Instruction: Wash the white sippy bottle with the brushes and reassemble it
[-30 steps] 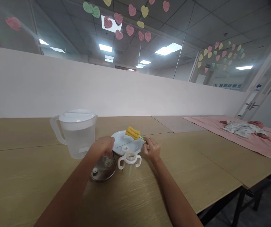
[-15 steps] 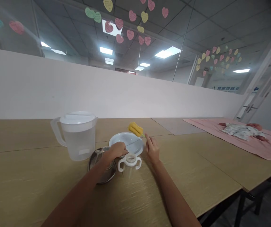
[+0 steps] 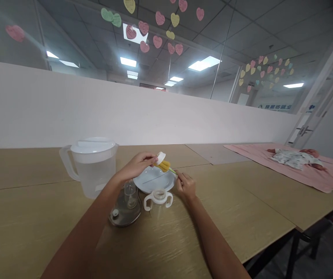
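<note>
Facing the table [image 3: 227, 209]; white wall [image 3: 143, 120] behind, hearts [image 3: 160, 18] above.

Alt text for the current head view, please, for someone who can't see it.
Above a white bowl, the left hand holds a white ring against a yellow sponge brush gripped by the right hand. Nearby stand a two-handled bottle, a metal tray and a lidded pitcher.

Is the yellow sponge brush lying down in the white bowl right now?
No, the right hand holds the yellow sponge brush up above the white bowl.
</note>
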`<state>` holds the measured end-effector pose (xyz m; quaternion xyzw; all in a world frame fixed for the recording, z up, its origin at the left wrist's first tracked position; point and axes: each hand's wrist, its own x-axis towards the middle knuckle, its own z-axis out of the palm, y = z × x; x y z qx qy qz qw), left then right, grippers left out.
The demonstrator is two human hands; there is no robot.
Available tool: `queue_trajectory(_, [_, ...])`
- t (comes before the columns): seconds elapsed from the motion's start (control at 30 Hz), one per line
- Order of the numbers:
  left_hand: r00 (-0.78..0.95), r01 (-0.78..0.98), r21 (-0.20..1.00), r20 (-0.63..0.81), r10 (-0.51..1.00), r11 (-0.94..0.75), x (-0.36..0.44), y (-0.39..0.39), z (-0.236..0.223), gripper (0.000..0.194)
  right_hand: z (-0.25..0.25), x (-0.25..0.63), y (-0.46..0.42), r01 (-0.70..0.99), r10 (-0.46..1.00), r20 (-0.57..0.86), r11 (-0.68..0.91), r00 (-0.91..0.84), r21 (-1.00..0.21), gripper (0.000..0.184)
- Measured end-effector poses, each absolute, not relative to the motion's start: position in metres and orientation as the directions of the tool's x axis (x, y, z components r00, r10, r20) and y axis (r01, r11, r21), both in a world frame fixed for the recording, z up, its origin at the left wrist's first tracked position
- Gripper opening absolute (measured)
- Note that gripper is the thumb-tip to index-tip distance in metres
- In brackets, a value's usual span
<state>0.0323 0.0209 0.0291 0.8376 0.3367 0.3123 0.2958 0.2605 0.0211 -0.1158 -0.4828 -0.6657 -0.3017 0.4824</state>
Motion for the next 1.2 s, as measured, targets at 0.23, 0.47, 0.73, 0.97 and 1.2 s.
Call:
queue_trajectory(0.23, [0.329,0.653,0.468,0.533,0.779,-0.596,0.033,0.030,0.017,0.029,-0.110,0.253,0.018,0.892,0.269,0.953,0.452,-0.139,0.003,0.029])
queue_trajectory(0.47, [0.513,0.424,0.668,0.379,0.770,-0.612,0.027,0.028,0.027,0.034,-0.109,0.256,0.019,0.897,0.279,0.960,0.427,-0.011,-0.114,0.030])
queue_trajectory(0.73, [0.446,0.434,0.667,0.425,0.788,-0.606,0.042,0.012,0.025,0.037,-0.110,0.247,0.015,0.836,0.284,0.959,0.520,0.026,-0.177,0.030])
queue_trajectory(0.97, [0.509,0.329,0.681,0.455,0.730,-0.654,0.038,0.011,0.028,0.050,-0.111,0.250,0.016,0.833,0.278,0.960,0.525,0.027,-0.175,0.025])
queue_trajectory(1.2, [0.373,0.696,0.204,0.717,0.589,-0.689,0.041,0.015,0.023,0.040,-0.110,0.249,0.016,0.877,0.258,0.956,0.415,0.143,-0.243,0.030])
